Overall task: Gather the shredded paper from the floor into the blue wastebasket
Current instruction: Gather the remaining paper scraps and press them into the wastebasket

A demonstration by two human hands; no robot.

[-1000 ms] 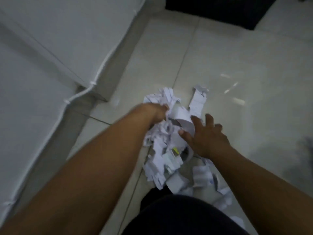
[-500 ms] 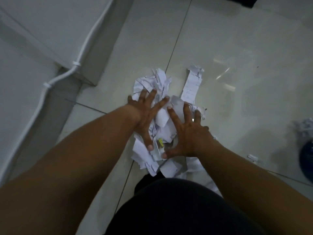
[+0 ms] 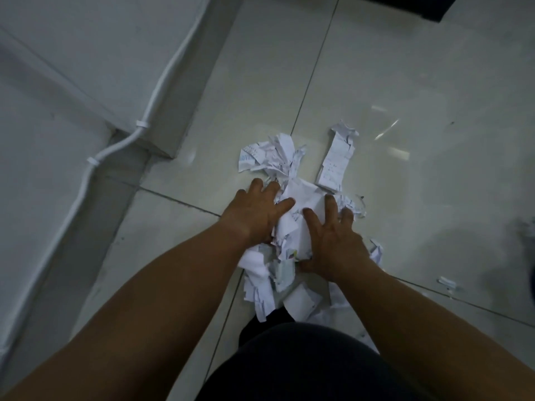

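Observation:
A pile of white shredded paper (image 3: 292,204) lies on the pale tiled floor (image 3: 405,82) in front of me. My left hand (image 3: 256,214) presses on the pile's left side with its fingers spread and fairly straight. On the right side my right hand (image 3: 333,241) presses the same way, thumb tucked at the pile's near edge. More strips (image 3: 335,157) stick out beyond my fingertips, and others (image 3: 260,287) trail back toward my knee. At the far right edge shows a dark sliver (image 3: 533,280); I cannot tell whether it is the blue wastebasket.
A white wall base with a clipped white cable (image 3: 150,105) runs along the left. A dark object (image 3: 428,7) sits at the top edge. A loose scrap (image 3: 447,282) lies to the right. My dark-clothed knee (image 3: 304,360) fills the bottom centre.
Both hands came down flat onto the pile and have since drawn closer together, thumbs tucking in at its near side. The paper is bunched higher between them.

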